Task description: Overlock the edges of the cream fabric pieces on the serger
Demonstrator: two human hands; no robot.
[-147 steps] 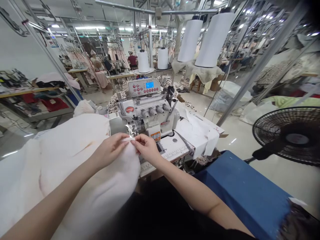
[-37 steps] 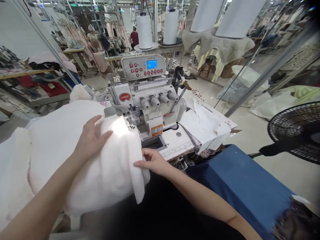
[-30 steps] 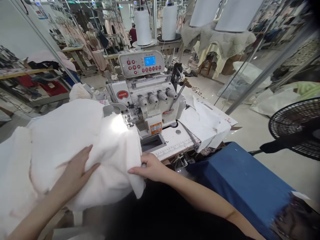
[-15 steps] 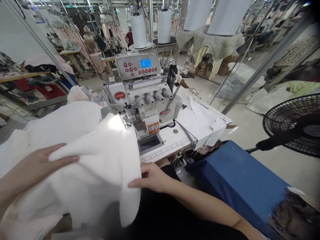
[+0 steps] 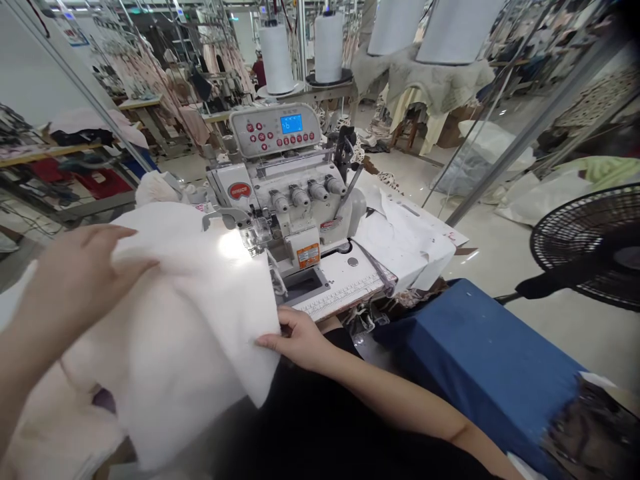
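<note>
White, soft-looking fabric [image 5: 200, 333] spreads over the left side of the sewing machine and hangs down toward my lap. My left hand [image 5: 85, 273], slightly blurred, is raised at the fabric's left part, with a fold between its thumb and fingers. At the right edge of the fabric, my right hand [image 5: 300, 337] pinches it between thumb and fingers, just in front of the machine bed. The fabric's far edge lies by the lit presser foot [image 5: 256, 248] of the overlock sewing machine [image 5: 295, 207]. Fabric covers the needle area in part.
A control panel [image 5: 277, 130] with a lit screen tops the machine. Thread cones [image 5: 277, 60] stand behind it. White pieces [image 5: 400, 240] lie on the table at right. Farther right are a blue-covered box [image 5: 490, 360] and a black fan [image 5: 595, 247].
My left hand has risen, lifting and spreading the fabric. My right hand has moved slightly up with its edge, and the hanging corner is higher.
</note>
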